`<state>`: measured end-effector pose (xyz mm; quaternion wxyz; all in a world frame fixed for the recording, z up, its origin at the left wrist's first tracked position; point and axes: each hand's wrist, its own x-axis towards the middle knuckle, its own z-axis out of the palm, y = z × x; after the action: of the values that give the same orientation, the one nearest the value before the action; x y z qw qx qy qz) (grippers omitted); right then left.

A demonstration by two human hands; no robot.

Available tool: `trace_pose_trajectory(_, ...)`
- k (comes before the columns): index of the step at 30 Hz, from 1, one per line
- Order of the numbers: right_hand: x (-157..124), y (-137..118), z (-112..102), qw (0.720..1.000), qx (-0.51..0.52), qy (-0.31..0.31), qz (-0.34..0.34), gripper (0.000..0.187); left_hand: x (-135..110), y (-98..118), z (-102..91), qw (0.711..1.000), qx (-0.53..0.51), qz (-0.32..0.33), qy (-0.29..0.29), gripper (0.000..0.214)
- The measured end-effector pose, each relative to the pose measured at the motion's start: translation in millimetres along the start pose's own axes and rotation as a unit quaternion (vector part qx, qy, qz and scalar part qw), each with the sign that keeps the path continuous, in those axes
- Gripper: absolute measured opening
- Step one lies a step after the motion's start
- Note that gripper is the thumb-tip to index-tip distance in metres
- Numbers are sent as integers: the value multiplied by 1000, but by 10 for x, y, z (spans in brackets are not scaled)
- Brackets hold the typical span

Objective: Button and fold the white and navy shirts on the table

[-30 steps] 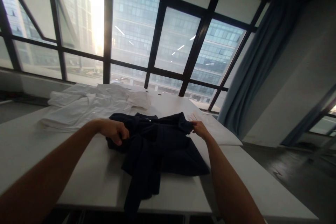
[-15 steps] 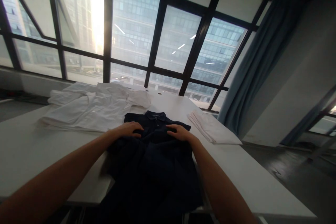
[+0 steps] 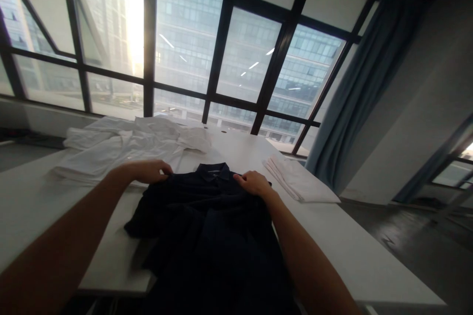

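Observation:
A dark navy collared shirt (image 3: pixel 210 216) lies on the white table (image 3: pixel 369 256), its collar pointing away from me and its lower part running toward my body over the near edge. My left hand (image 3: pixel 151 172) pinches the cloth at the left shoulder. At the right shoulder, beside the collar, my right hand (image 3: pixel 253 183) is closed on the fabric with the thumb on top. The left sleeve spreads out on the table below my left hand. Folds cross the shirt's front, and its lower part is too dark to make out.
White shirts (image 3: pixel 96 152) lie spread in a loose pile at the back left. A folded pale cloth (image 3: pixel 299 179) rests near the table's right edge. Beyond the table are large windows (image 3: pixel 188 34) and a blue curtain (image 3: pixel 354 88).
My left hand has moved left from the shirt's chest to its shoulder and gripped it. My right hand has closed on the right shoulder. The left sleeve now lies further out.

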<state>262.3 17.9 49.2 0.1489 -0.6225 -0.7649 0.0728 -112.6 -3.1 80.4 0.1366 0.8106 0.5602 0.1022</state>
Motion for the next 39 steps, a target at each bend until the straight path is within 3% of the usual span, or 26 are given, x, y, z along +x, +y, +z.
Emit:
trace_pose_trajectory(2,12,-239,137,998,-7,60,-26,45,96,221,131,996,49,4,71,41)
trace_pose_trajectory(4,40,-397,306,996,-14,73,-47,42,191,461,294,988,85,26,128,47)
trace_pose_trajectory(6,74,-462,465,996,-34,59,-57,45,273,661,466,983,97,54,143,41)
trace_pose_trajectory(8,102,-458,572,996,-41,38,-72,39,353,774,623,987,90,30,132,38)
trace_pose_trajectory(13,115,-373,549,985,42,-3,-165,20,557,706,847,984,51,-133,109,66)
trace_pose_trajectory(16,119,-333,472,971,103,-48,-211,19,618,626,909,985,53,-125,109,53)
trace_pose_trajectory(19,154,-268,459,975,138,-72,-160,31,622,620,946,988,37,-81,128,36)
trace_pose_trajectory(22,213,-173,501,984,179,22,-7,36,595,652,943,986,-1,-31,166,25)
trace_pose_trajectory(24,257,-111,530,967,236,66,73,37,565,674,922,982,-25,8,189,22)
trace_pose_trajectory(26,296,-65,543,942,314,38,110,37,532,691,901,978,-45,39,201,22)
trace_pose_trajectory(28,320,-39,537,913,394,-1,108,34,508,697,887,975,-59,48,211,22)
trace_pose_trajectory(31,313,-22,490,871,485,3,74,26,503,661,872,971,-70,43,224,22)
trace_pose_trajectory(33,282,-3,437,852,521,2,47,30,514,601,846,971,-92,48,216,26)
trace_pose_trajectory(36,226,53,347,836,548,-19,14,40,521,487,767,974,-158,55,154,39)
trace_pose_trajectory(39,198,103,277,844,536,-14,1,44,497,418,667,973,-199,34,113,40)
